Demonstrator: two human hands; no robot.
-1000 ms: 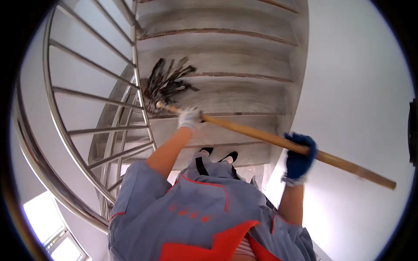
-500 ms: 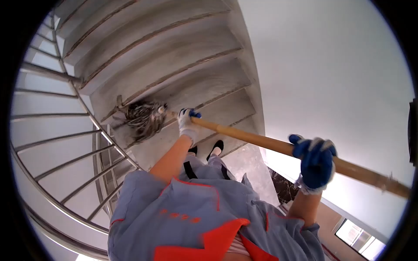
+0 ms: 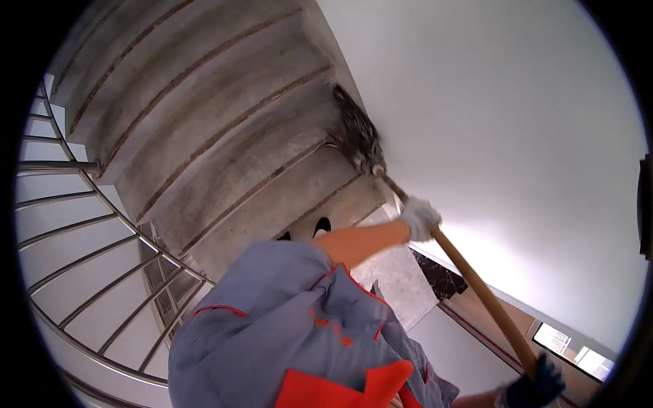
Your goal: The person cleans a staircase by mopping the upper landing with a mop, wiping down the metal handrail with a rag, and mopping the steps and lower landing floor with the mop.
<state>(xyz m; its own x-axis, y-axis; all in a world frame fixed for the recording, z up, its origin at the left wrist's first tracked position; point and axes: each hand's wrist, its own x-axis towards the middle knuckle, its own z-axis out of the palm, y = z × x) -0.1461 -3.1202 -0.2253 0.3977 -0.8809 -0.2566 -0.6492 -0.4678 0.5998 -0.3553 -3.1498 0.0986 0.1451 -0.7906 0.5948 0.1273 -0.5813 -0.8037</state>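
A mop with a dark, stringy head [image 3: 356, 132] rests at the wall end of a grey stair step. Its wooden handle [image 3: 479, 289] slants from there down to the lower right. My left hand [image 3: 420, 219], in a whitish glove, is closed round the handle a short way from the mop head. Near the handle's far end, my right hand [image 3: 537, 386] grips it in a blue glove; this hand is dark and partly blurred at the lower right edge.
Curved grey stairs [image 3: 224, 102] fill the upper left. A metal railing [image 3: 102, 197] bends along the left side. The white wall [image 3: 490, 115] rises on the right. Below my dark shoes [image 3: 322, 225] lies a pale landing [image 3: 401, 292]; windows [image 3: 575, 350] show at lower right.
The mop head has swept from the railing side across to the wall. My left hand has moved right with the handle, and my right hand has dropped lower. The view has turned.
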